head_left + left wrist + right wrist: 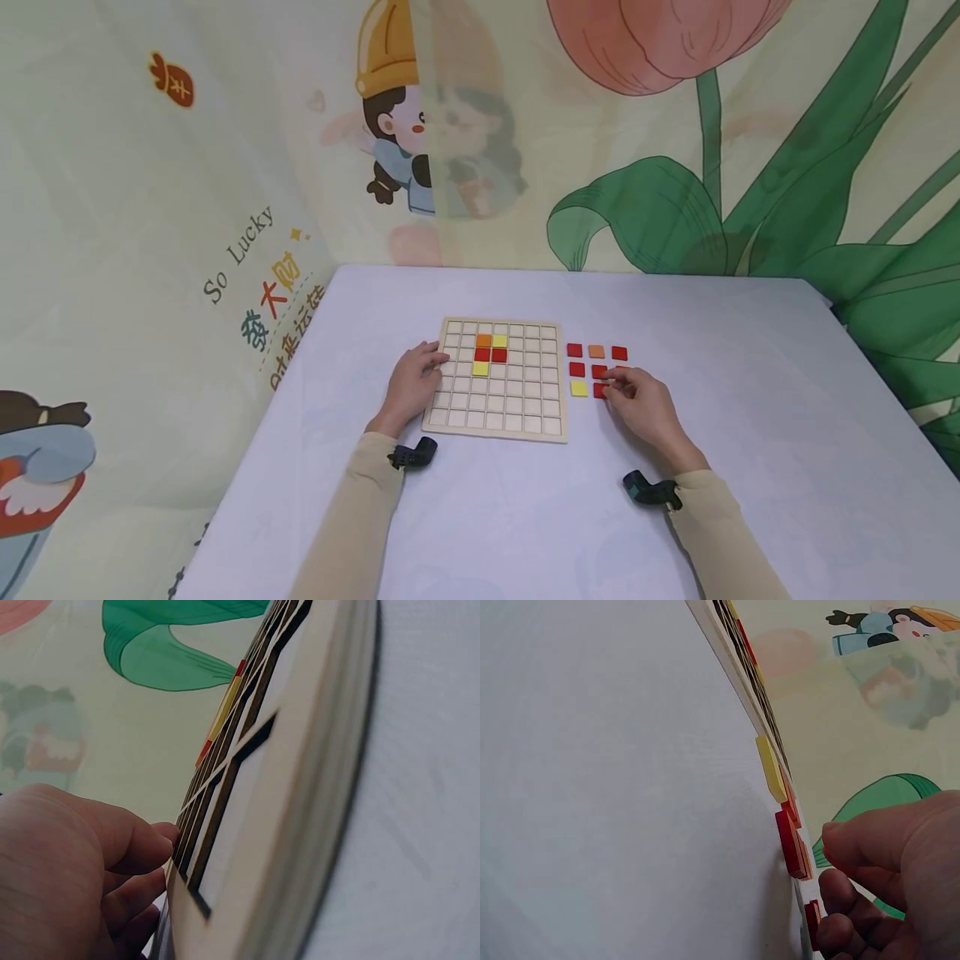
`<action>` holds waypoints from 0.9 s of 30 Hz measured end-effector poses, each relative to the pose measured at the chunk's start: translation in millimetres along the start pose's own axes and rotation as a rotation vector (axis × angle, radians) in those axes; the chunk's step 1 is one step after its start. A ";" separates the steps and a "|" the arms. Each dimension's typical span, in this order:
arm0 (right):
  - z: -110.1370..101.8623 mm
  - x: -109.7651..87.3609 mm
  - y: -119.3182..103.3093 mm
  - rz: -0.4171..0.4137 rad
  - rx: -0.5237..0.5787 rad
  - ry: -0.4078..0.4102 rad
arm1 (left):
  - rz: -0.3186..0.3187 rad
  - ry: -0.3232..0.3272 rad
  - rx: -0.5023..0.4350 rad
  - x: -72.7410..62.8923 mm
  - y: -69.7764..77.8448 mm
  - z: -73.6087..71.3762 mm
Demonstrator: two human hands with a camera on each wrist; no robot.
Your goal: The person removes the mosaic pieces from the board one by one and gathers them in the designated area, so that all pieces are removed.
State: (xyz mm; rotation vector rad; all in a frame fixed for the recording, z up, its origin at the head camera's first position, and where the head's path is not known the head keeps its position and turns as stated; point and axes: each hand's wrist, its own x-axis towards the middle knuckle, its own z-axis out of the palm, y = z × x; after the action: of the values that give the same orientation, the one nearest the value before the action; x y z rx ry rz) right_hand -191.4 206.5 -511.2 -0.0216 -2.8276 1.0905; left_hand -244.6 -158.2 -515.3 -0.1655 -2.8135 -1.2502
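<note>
A pale wooden grid board (525, 408) lies on the table between the hands, with several red, yellow and orange square tiles in its upper left cells. My left hand (412, 385) rests at the board's left edge, its fingertips touching the rim. In the left wrist view the left hand's thumb and bent fingers (139, 847) lie against the board's edge. To the right of the board, my right hand (647, 406) hovers with its fingertips at a red tile (599, 390). The right wrist view shows a gap between the thumb and fingers (840, 889); no tile is visible in it.
Beside the board sit rows of loose tiles: a yellow tile (579, 388), an orange tile (596, 352) and several red tiles (574, 350). The right hand partly covers some. A white cloth covers the table (495, 517). A printed curtain (480, 233) stands behind it.
</note>
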 end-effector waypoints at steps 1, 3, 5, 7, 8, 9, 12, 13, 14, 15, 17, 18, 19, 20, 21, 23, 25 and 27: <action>0.5 0.5 -0.5 0.002 0.006 0.011 | 0.000 -0.002 0.004 0.3 0.6 -0.2; 1.8 1.8 -3.5 0.013 0.017 0.029 | 0.002 -0.002 0.008 0.4 1.5 -1.1; 3.6 4.0 -8.9 0.032 0.035 0.044 | 0.002 0.002 0.011 0.6 1.8 -1.5; 6.3 7.4 -15.8 0.039 0.056 0.058 | 0.001 0.005 0.007 0.5 1.6 -1.7; 7.8 9.3 -20.2 0.038 0.067 0.063 | 0.000 0.006 0.001 0.4 1.6 -1.6; 9.7 11.1 -24.3 0.033 0.077 0.064 | -0.003 0.006 -0.004 0.5 1.3 -1.2; 16.4 15.2 -35.0 0.009 0.104 0.050 | -0.013 -0.002 -0.018 0.9 -0.1 0.9; 18.9 16.0 -38.6 0.005 0.112 0.037 | -0.015 -0.003 -0.020 0.8 -0.8 1.5; 21.6 16.3 -41.8 0.002 0.122 0.026 | -0.019 -0.003 -0.024 0.7 -1.4 1.9; 24.5 16.4 -44.4 0.003 0.128 0.015 | -0.022 -0.005 -0.023 0.8 -2.0 2.5; 29.5 15.8 -49.7 0.005 0.143 0.002 | -0.026 -0.005 -0.021 1.0 -2.5 3.1; 32.0 15.4 -52.0 0.010 0.150 -0.002 | -0.027 -0.006 -0.022 1.1 -2.3 3.1; 34.5 15.1 -54.5 0.008 0.154 -0.006 | -0.026 -0.006 -0.021 1.2 -2.0 3.0; 37.0 14.9 -57.1 0.008 0.159 -0.005 | -0.025 -0.006 -0.022 1.4 -1.8 2.9; 39.5 15.0 -59.7 0.005 0.163 -0.006 | -0.023 -0.005 -0.021 1.7 -1.7 2.7; 44.6 15.5 -65.4 -0.008 0.172 -0.009 | -0.021 -0.003 -0.023 2.2 -1.7 2.2; 49.8 16.4 -70.9 -0.024 0.182 -0.012 | -0.021 0.000 -0.023 2.4 -2.0 2.0; 55.4 17.4 -76.0 -0.042 0.195 -0.021 | -0.023 0.003 -0.024 2.4 -2.7 2.1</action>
State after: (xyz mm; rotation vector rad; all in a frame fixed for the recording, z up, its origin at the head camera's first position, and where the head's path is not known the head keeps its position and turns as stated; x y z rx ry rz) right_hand -212.7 114.0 -499.3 0.0660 -2.7127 1.3587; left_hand -247.3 -158.3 -518.4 -0.1324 -2.8065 -1.2879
